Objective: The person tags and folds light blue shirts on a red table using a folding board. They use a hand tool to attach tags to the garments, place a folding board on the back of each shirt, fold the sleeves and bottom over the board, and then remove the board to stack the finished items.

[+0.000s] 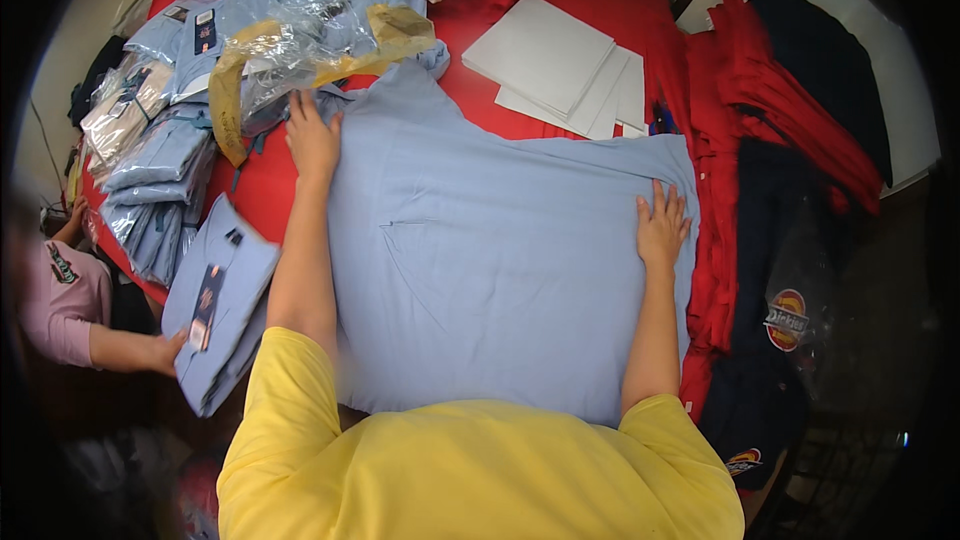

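A light blue shirt lies spread out over the table in front of me. My left hand rests on its far left part, fingers stretched out, close to the crumpled clear plastic bags. On the right side of the shirt, near its edge, my right hand lies flat with the fingers apart. Neither hand grips anything. A short crease and a fold line run across the cloth between my arms. To the left, another person's hand holds a folded blue shirt with a dark tag on it.
Clear plastic bags with yellow strips lie at the far left, beside a stack of bagged folded shirts. White cards lie at the back on the red cloth. Red and dark garments hang along the right.
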### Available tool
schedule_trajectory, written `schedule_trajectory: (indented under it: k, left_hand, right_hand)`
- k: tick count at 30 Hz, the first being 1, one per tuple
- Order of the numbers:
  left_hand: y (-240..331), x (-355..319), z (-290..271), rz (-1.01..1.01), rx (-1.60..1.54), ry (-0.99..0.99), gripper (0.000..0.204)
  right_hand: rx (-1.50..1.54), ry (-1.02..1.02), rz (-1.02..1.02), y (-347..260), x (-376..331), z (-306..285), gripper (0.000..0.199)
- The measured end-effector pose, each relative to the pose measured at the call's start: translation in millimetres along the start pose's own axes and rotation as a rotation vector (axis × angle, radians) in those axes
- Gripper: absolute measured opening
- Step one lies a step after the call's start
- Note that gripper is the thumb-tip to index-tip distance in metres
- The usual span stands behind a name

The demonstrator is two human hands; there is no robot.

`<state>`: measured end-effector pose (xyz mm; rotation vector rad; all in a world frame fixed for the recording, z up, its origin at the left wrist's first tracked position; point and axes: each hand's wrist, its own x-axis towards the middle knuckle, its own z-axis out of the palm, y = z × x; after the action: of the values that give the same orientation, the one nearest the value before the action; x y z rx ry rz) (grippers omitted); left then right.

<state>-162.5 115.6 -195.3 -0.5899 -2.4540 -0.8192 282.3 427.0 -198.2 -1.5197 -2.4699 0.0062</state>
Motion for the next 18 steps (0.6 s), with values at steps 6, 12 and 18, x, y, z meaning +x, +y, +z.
schedule_trajectory:
  k: [6, 12, 18]
  left_hand:
    - [67, 9, -7, 0.165, 0.327, 0.081, 0.046]
    - [95, 29, 25, 0.403, -0.125, -0.319, 0.036]
    - [117, 21, -52, 0.221, -0.055, -0.896, 0.039]
  right_hand:
    - [0.036, 0.001, 0.008, 8, 0, -4, 0.053]
    - [0.092, 0.024, -0.049, -1, 4, -5, 0.053]
    - [0.027, 0.003, -0.003, 7, 2, -6, 0.052]
